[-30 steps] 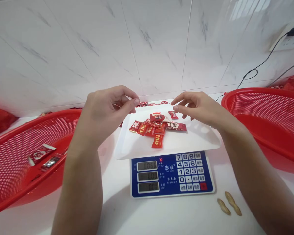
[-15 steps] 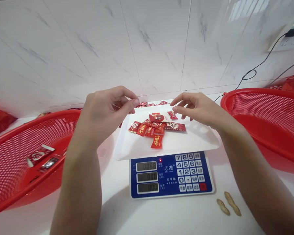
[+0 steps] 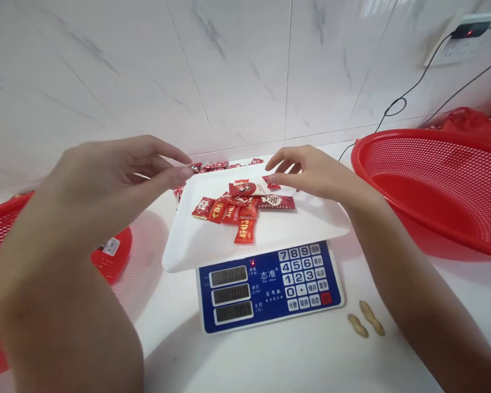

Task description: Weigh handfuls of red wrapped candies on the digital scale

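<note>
A white tray lies on a blue electronic scale, with several red wrapped candies heaped near its middle. My left hand hovers at the tray's back left edge, fingers apart and nothing seen between them. Over the tray's back right part is my right hand, its fingers apart and curved. Its thumb overlaps a small red candy in view; whether they touch is unclear. More red packets lie behind the tray.
A red mesh basket stands at the right, another at the left, partly hidden by my arm. Two peanuts lie right of the scale. A black cable runs down the tiled wall from a socket.
The view has shifted right. My left hand has moved left, away from the candies. My right hand has come nearer the small candy at the back.
</note>
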`<state>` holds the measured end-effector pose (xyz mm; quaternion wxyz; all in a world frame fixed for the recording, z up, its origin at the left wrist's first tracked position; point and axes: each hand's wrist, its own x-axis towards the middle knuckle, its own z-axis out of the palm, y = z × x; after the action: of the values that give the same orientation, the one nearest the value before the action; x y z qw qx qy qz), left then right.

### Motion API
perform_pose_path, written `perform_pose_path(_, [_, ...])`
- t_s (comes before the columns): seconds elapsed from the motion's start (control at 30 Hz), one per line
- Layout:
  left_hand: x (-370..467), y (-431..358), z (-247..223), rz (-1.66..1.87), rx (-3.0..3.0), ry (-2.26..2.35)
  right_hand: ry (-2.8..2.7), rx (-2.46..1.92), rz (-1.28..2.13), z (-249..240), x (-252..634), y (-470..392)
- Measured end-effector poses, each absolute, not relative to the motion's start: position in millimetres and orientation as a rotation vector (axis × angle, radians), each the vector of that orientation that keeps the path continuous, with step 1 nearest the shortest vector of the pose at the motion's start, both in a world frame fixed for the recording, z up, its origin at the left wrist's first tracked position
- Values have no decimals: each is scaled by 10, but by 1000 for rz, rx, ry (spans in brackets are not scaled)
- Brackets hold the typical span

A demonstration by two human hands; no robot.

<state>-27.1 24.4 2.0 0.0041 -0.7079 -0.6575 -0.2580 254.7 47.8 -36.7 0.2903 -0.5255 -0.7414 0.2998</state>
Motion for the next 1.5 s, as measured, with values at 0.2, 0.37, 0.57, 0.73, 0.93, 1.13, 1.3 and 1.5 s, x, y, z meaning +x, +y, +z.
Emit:
perform_pose_path(0.2, [-228,223,47,-767,-2270,-2073,-2012,-1411,793,-381,2542,482])
perform_pose_path(0.37, [-140,170,87,-803,-2315,-2049,-2014,-1415,794,-380,2540,479])
perform_pose_path(0.57, [-124,163,117,-707,-2307,-2148,-2020,-1427,815,-351,2527,465])
perform_pose_path(0.73, [-133,175,117,-690,-2291,-2177,-2038,-1425,814,-362,2522,471])
perform_pose_path(0.93, [-144,164,129,-639,-2332,-2169,-2075,-1426,822,-408,2520,504])
perform_pose_path(1.13, [-130,144,123,-663,-2369,-2149,-2123,-1421,846,-413,2517,505])
perform_pose_path(1.3, [-101,134,121,-685,-2392,-2134,-2098,-1468,820,-367,2536,478])
perform_pose_path(1.5, [-92,140,119,-678,-2396,-2124,-2087,-1487,799,-368,2555,486])
